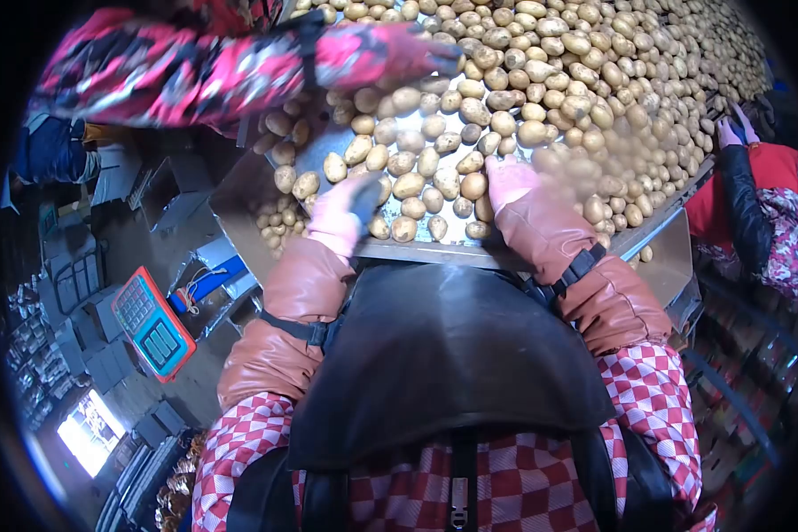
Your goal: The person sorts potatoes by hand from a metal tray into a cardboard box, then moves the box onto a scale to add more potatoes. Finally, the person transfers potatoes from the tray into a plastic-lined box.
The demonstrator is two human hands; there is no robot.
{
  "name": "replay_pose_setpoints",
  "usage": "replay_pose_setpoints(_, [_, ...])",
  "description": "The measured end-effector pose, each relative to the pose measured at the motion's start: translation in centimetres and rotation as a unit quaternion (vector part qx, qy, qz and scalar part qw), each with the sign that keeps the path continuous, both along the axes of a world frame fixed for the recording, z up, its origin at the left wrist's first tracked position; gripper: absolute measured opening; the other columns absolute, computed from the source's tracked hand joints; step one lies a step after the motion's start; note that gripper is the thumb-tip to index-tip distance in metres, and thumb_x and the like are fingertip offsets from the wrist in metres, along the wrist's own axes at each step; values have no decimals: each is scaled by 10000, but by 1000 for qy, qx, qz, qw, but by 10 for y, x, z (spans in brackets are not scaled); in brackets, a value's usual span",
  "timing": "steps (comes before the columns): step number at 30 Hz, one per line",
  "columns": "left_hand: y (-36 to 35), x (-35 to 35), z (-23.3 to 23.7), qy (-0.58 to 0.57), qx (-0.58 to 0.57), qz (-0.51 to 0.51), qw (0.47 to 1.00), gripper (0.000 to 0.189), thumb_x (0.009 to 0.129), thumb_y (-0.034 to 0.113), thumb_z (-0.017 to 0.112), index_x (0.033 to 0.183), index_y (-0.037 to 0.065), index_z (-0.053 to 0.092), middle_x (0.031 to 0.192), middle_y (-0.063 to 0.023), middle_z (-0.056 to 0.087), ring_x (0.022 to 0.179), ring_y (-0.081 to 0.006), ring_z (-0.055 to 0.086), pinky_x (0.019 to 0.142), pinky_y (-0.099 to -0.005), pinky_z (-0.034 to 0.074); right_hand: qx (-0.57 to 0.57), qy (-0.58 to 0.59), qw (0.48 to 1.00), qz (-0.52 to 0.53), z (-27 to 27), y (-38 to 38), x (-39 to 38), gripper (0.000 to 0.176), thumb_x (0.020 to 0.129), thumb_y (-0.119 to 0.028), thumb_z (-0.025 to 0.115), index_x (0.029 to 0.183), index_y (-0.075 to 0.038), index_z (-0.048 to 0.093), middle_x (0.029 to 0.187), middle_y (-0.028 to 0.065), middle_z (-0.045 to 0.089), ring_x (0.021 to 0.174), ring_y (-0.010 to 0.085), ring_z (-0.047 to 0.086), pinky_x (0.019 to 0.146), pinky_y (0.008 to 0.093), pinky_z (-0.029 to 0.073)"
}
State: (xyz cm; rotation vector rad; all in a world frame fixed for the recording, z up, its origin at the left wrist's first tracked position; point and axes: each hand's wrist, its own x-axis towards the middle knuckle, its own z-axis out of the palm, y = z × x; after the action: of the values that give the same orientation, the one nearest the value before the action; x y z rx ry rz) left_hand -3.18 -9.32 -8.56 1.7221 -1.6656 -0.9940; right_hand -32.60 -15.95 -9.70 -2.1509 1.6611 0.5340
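Many potatoes (448, 183) lie loosely spread on the metal table (332, 146) in front of me, thickening into a deep heap toward the back and right. My left hand (341, 213), in a pink glove with dark fingers, is at the table's near left edge beside several potatoes; motion smears its fingers. On the right, my right hand (510, 182) in a pink glove rests among the potatoes near the front edge, fingers stretched forward and partly hidden. Brown sleeve covers (550, 239) with black straps run up both my forearms.
A co-worker's pink patterned sleeve (195, 75) reaches across from the left, its gloved hand (426, 53) over the potatoes. Another person (762, 195) stands at right. Below left are a box of small potatoes (279, 217), a red-framed scale display (155, 324) and cardboard boxes (173, 191).
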Motion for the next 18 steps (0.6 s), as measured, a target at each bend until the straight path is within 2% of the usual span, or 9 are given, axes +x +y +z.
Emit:
replay_pose_setpoints(1, [3,-3,0,-89,-91,-141,982,268,903,202,660,1152,104,674,1048,-86,683,928,-247,659,794,-351,526,-2,1,1000,2,2,-3,-3,331,948,-185,407,1205,-51,568,1192,230,585,1083,350,617,890,457,505])
replay_pose_setpoints(3, [2,-33,15,-155,-44,-280,946,322,875,172,603,1195,167,632,1154,-127,621,1027,-309,625,821,-422,516,-5,-52,999,-12,2,-7,-7,323,930,-182,448,1207,-63,567,1113,212,630,1053,335,636,889,462,502])
replay_pose_setpoints(7, [-3,-89,-5,-308,28,-333,891,411,883,121,488,1270,237,568,1188,-123,536,1027,-308,607,821,-421,534,138,-194,937,-257,80,-13,-11,485,896,-258,662,1323,-71,526,1032,117,676,886,203,671,729,329,537])
replay_pose_setpoints(8, [-7,-98,-6,-332,55,-329,883,408,882,135,509,1276,224,562,1199,-127,531,1024,-305,617,800,-426,543,190,-404,831,-331,38,-8,-40,511,889,-234,669,1348,-82,505,1073,109,653,904,196,658,726,318,532])
replay_pose_setpoints(9, [-11,-106,-9,-353,83,-325,873,407,881,148,530,1283,210,555,1210,-131,526,1020,-302,627,778,-431,552,258,-576,667,-395,-4,-3,-70,540,881,-209,676,1373,-93,484,1114,102,630,921,189,644,723,307,528])
replay_pose_setpoints(14, [-8,-114,-36,-350,138,-303,876,436,885,208,577,1319,194,533,1306,-146,455,1091,-354,609,767,-501,545,204,-725,457,-474,46,49,-66,598,881,-241,650,1433,-179,429,1376,87,510,1132,217,583,822,303,530])
replay_pose_setpoints(15, [-4,-113,-43,-343,140,-301,879,440,908,218,562,1346,213,523,1370,-136,413,1149,-396,580,784,-555,529,207,-721,444,-490,37,55,-67,550,901,-297,635,1408,-183,457,1304,58,542,1035,161,598,765,248,521])
replay_pose_setpoints(16, [-2,-115,-51,-340,135,-281,887,451,888,206,583,1335,216,527,1392,-154,389,1140,-418,577,799,-572,521,129,-702,585,-386,18,63,-70,478,925,-298,607,1373,-179,487,1251,34,551,973,128,588,707,215,494])
replay_pose_setpoints(18, [-6,-117,-39,-339,151,-277,887,464,871,203,603,1328,212,527,1385,-157,394,1131,-426,580,791,-575,522,119,-682,665,-279,9,58,-68,281,981,-200,513,1251,-144,568,1064,-12,574,788,52,535,562,157,385])
